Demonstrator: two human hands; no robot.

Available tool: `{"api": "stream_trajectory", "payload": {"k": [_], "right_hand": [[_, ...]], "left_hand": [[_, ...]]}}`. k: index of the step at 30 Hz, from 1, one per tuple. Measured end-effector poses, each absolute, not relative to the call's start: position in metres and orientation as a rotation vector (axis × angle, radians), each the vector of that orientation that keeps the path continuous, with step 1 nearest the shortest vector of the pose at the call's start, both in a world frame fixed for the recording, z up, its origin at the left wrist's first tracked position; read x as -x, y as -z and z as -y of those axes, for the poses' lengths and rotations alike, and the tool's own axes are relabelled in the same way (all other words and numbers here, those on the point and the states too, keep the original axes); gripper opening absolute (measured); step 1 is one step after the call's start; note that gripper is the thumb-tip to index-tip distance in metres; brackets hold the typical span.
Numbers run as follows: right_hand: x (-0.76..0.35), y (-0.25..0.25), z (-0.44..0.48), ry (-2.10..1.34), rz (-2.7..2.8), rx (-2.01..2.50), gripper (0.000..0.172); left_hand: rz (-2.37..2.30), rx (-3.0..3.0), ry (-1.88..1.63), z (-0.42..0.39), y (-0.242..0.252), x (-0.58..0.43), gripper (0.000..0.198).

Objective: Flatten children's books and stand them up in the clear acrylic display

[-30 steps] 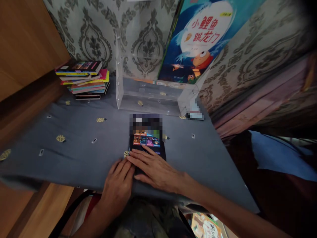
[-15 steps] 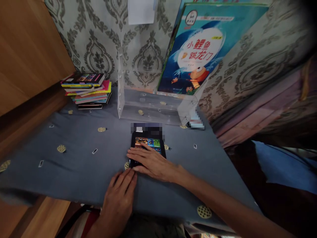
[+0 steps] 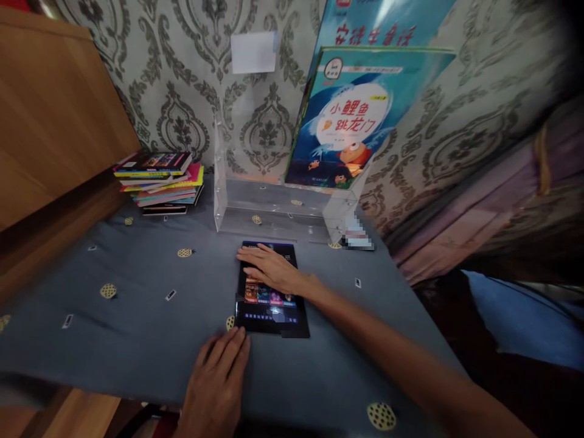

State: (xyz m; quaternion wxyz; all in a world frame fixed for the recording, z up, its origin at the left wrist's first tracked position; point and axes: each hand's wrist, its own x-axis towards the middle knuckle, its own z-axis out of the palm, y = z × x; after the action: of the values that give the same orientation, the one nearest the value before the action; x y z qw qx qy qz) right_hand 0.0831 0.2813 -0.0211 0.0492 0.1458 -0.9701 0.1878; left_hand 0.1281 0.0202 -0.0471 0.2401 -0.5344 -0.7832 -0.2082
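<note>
A thin black book (image 3: 269, 319) with small colourful pictures on its cover lies flat on the blue-grey tablecloth (image 3: 150, 340). My right hand (image 3: 271, 267) rests palm down across its upper part, fingers stretched out, hiding some of the cover. Beside the book's lower left corner, my left hand (image 3: 223, 371) lies on the cloth with its fingers extended and close together. Whether its fingertips touch the book's corner I cannot tell. Neither hand grips anything.
A clear acrylic stand (image 3: 274, 228) sits behind the book, bearing a teal picture book (image 3: 337, 128) with another behind it. Several books form a stack (image 3: 157, 182) at the back left. A small blurred item (image 3: 358, 234) stands right of the stand.
My right hand has slid from the lower part of the black book up towards its top edge, uncovering the lower cover. My left hand stays near the corner. The view has tilted up slightly.
</note>
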Motion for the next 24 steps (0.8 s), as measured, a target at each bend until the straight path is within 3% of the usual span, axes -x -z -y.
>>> {"api": "stream_trajectory", "payload": {"k": [9, 18, 24], "right_hand": [[-0.078, 0.033, -0.316, -0.51, 2.936, -0.199, 0.046], [-0.116, 0.052, -0.338, -0.448, 2.855, -0.002, 0.048], [-0.146, 0.05, -0.324, -0.385, 2.857, 0.066, 0.053]], "left_hand": [[2.147, 1.47, 0.533, -0.021, 0.048, -0.127, 0.046], [2.262, 1.503, 0.539, -0.026, 0.043, -0.123, 0.031], [2.286, 1.527, 0.529, -0.028, 0.047, -0.115, 0.041]]}}
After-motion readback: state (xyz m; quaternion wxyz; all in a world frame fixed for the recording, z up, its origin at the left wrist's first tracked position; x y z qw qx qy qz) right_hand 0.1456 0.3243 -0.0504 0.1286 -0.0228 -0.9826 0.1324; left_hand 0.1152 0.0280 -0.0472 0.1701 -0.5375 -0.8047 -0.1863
